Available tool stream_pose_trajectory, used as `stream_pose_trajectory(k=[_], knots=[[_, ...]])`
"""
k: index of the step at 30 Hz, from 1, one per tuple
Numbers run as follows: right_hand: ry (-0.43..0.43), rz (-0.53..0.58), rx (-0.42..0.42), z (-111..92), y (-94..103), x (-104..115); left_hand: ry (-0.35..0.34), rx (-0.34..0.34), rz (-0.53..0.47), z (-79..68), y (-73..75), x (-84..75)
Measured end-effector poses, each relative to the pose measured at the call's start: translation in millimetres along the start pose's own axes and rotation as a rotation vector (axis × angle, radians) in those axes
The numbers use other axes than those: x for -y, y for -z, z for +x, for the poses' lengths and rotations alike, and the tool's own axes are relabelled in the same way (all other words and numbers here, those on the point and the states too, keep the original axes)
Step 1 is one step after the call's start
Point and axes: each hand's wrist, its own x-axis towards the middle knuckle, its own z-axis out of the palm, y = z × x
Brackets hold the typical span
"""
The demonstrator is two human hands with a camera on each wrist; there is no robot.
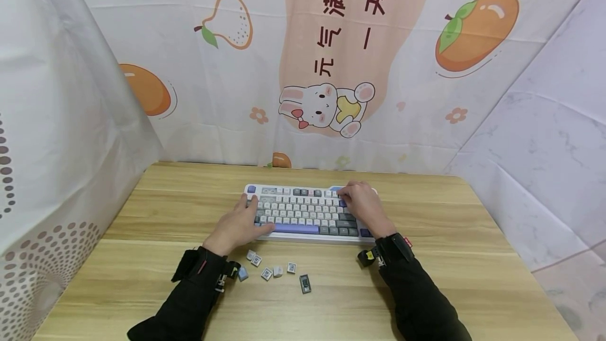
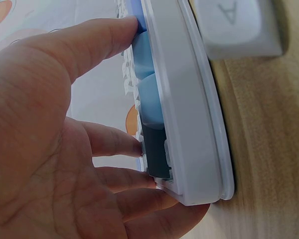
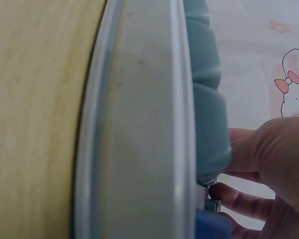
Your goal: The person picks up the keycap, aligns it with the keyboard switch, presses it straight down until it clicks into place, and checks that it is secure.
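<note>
A white keyboard (image 1: 303, 240) with white, grey and purple keycaps lies on the wooden table. My left hand (image 1: 238, 227) rests across its left end. The left thumb touches the purple space bar (image 1: 296, 229); in the left wrist view the other fingers spread over the end keys and past the side edge. Bent over the upper right keys, my right hand (image 1: 364, 205) has its fingertips down among the keycaps. In the right wrist view, keycaps (image 3: 209, 132) partly hide those fingertips, and I cannot tell whether they pinch one. Several key positions (image 1: 269, 190) at the upper left show no caps.
Several loose white keycaps (image 1: 266, 273) lie in front of the keyboard, with a bluish keycap (image 1: 243, 273) near the left wrist. A small dark rectangular piece (image 1: 305, 283) lies to their right. A printed curtain (image 1: 227, 83) hangs behind the table.
</note>
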Motion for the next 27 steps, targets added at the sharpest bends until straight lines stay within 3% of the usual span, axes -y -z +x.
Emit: stream_pose_trajectory(k=[13, 23, 27], knots=[[0.008, 0.004, -0.008, 0, -0.1, 0, -0.008, -0.008, 0.000, -0.2, 0.4, -0.7], [-0.067, 0.036, 0.042, 1, 5.5, 4, 0.002, -0.005, -0.011, -3.9, 2.7, -2.1], [-0.023, 0.074, 0.037, 1, 12.8, 15, 0.000, -0.006, -0.005, -3.9, 3.1, -2.0]])
